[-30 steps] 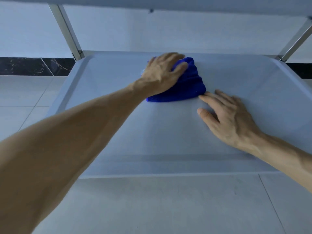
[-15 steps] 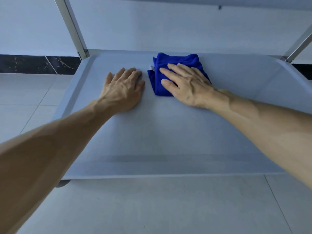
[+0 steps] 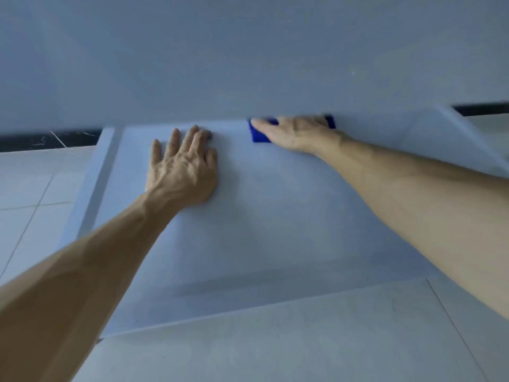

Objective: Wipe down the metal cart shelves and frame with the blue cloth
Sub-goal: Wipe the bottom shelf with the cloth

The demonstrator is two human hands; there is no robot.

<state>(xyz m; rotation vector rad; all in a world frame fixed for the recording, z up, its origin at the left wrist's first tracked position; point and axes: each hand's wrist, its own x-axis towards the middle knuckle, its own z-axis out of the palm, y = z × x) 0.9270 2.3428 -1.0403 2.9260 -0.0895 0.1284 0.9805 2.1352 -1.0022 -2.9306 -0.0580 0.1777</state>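
Right hand (image 3: 296, 132) has pushed blue cloth (image 3: 259, 135) to the shelf's far edge. Upper shelf (image 3: 248, 56) now fills the frame's top.

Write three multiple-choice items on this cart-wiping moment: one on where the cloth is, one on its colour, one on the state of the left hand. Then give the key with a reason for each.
1. Where is the cloth?
A. at the far edge of the lower shelf, under the right hand
B. on the floor tiles
C. under the left hand

2. What colour is the cloth?
A. white
B. blue
C. red

3. How does the left hand lie?
A. curled round a cart post
B. lifted off the shelf
C. flat on the shelf, fingers straight, holding nothing

Key:
1 A, the right hand covers the cloth far back on the lower shelf, just below the upper shelf.
2 B, blue shows on both sides of that hand.
3 C, the palm and straight fingers rest on bare metal beside the cloth.
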